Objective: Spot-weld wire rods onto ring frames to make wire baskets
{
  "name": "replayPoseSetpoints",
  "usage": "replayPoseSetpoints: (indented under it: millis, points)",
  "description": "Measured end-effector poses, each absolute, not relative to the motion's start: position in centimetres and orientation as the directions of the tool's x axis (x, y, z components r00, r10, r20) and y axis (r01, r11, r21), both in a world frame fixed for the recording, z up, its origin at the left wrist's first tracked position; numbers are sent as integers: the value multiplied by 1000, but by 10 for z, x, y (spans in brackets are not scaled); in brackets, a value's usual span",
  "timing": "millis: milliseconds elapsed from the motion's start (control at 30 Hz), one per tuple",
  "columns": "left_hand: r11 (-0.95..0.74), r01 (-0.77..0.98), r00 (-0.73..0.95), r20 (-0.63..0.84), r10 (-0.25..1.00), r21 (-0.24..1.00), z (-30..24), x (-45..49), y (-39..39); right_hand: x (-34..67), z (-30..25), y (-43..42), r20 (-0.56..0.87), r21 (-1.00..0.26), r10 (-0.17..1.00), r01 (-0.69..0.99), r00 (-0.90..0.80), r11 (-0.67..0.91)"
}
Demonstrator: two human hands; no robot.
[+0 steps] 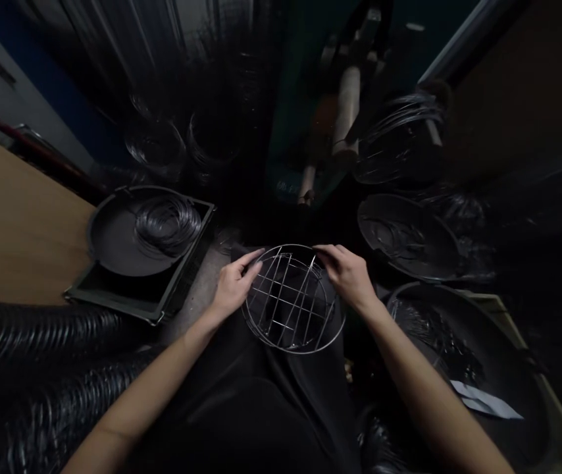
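Note:
A round wire rack [295, 306], with a ring rim and crossing wires, lies over my lap in the middle of the view. My left hand [235, 283] grips its left rim, thumb on the near side and fingers at the far edge. On the upper right, my right hand [347, 271] closes on the rim with thumb and fingers. Dark cloth over my legs [266, 401] shows beneath and through the wires. Any small part under my fingertips is hidden.
To the left, a round dark tray [113, 243] with coiled wire [168, 224] rests on a green crate [162, 315]. Stacked wire rings [64, 408] fill the lower left. Dark trays [409, 234] stand on the right, one holding paper [488, 400]. Ahead is a green machine [281, 158].

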State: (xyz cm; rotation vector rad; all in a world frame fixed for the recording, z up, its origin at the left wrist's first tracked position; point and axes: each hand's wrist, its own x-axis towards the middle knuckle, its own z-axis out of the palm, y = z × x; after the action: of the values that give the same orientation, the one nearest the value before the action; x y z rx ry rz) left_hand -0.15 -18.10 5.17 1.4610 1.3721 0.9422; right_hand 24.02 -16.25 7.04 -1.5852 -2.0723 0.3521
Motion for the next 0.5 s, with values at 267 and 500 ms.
replayPoseSetpoints:
  millis: [267, 500]
  points:
    - [-141, 769, 153, 35, 988, 623, 26, -1, -184, 236, 37, -168, 92, -327, 984, 929, -151, 173]
    - [-124, 840, 120, 43, 992, 528, 18, 1, -198, 235, 23, -164, 80, -395, 981, 898, -179, 196]
